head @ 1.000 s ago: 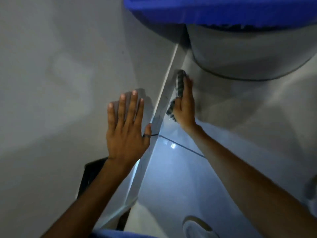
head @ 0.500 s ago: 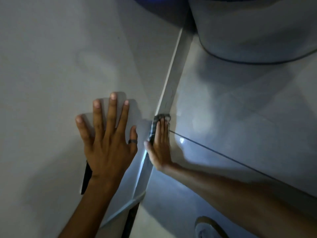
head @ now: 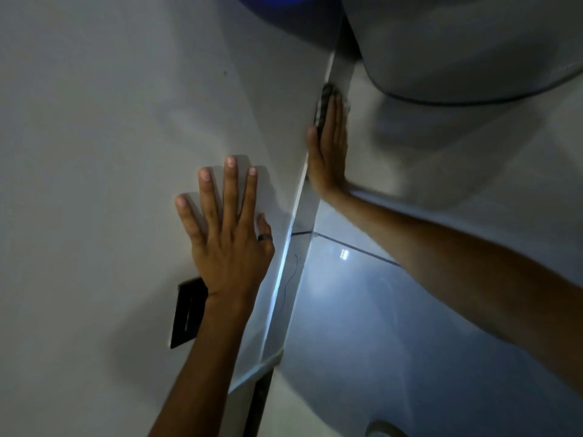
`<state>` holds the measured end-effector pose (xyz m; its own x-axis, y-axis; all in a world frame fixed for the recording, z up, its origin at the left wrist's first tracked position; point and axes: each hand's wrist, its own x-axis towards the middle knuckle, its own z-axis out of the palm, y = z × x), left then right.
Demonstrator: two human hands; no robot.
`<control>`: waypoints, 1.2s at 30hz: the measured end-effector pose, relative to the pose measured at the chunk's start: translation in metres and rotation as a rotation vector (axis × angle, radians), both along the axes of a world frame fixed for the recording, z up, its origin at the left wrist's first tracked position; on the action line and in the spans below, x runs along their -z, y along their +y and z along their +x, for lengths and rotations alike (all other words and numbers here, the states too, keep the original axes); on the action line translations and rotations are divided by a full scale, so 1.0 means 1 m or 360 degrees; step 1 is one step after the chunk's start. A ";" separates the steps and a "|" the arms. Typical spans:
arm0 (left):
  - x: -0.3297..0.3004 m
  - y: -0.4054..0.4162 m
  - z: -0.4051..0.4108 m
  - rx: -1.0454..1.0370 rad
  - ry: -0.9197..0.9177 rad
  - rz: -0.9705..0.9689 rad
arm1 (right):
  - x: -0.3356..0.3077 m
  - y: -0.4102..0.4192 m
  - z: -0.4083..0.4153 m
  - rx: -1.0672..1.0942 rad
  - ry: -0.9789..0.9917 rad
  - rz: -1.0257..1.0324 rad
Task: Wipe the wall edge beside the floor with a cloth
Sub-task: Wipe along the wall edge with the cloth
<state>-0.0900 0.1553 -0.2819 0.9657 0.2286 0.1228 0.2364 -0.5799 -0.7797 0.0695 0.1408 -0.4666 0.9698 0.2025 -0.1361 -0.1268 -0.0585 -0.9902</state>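
Observation:
The wall edge (head: 293,244) is a glossy skirting strip that runs up the middle of the view, between the white wall on the left and the tiled floor on the right. My right hand (head: 328,149) lies flat against this strip, pressing a dark patterned cloth (head: 323,104) onto it. Only part of the cloth shows past my fingertips, near the far end of the strip. My left hand (head: 227,228) rests flat on the wall with fingers spread and holds nothing. It wears a dark ring.
A large pale tub (head: 473,48) with a blue top (head: 284,7) stands on the floor just beyond the cloth. A black plate (head: 186,310) is set in the wall by my left wrist. A floor tile joint (head: 356,247) crosses under my right forearm.
My right hand has slid the cloth along the skirting strip away from me, from beside my left thumb up toward the tub. My left hand stays flat on the wall.

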 end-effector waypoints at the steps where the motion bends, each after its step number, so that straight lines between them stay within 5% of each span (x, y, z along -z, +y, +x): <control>1: 0.001 0.001 0.000 0.0009 -0.0004 0.0007 | 0.001 -0.003 -0.032 -0.0044 -0.0004 -0.0019; 7: 0.008 0.010 -0.001 0.0100 -0.0014 0.0117 | -0.008 -0.020 -0.216 -0.0407 0.0063 -0.0025; 14: 0.010 0.013 -0.003 0.0087 -0.0021 0.0060 | 0.009 0.009 0.008 0.0137 -0.0054 0.0044; 18: 0.009 0.013 -0.004 0.0072 -0.0028 0.0055 | 0.006 0.012 0.051 0.0167 0.0006 0.0120; 27: 0.013 0.013 -0.001 0.0089 0.0020 0.0141 | 0.001 -0.016 -0.217 -0.0377 -0.0128 -0.0116; 31: 0.011 0.012 0.000 0.0111 0.0011 0.0127 | 0.018 0.000 -0.142 -0.0094 -0.0394 -0.0147; 36: 0.005 0.003 0.001 0.0054 0.0035 0.0057 | 0.018 0.013 -0.007 0.0193 -0.0304 -0.0084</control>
<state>-0.0891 0.1586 -0.2870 0.9755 0.1912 0.1088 0.1993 -0.5588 -0.8050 0.0623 0.1542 -0.4844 0.9957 0.0805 0.0449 0.0534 -0.1066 -0.9929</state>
